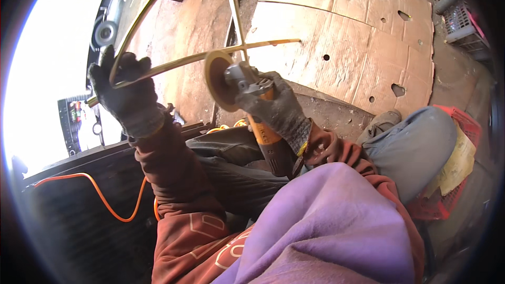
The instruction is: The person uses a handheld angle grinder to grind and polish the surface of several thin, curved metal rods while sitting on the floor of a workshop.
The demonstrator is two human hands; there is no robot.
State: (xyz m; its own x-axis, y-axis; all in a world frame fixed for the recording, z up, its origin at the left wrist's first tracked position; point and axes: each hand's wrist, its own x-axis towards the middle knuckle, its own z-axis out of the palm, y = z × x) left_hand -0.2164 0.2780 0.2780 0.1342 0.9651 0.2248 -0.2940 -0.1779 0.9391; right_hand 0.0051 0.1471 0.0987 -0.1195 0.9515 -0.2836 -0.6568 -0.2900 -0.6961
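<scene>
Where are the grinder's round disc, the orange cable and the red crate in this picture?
grinding disc (214,80), head view, on the disc's flat brown face.
orange cable (108,208), head view, on the low bend of its loop.
red crate (468,123), head view, on its upper right rim.

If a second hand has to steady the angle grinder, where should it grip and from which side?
Probably the orange body behind the right hand, coming from the person's lap side. That part is a bare, straight barrel, while the disc faces left at the far end, near the thin metal rod held by the left hand. Keep clear of that end.
</scene>
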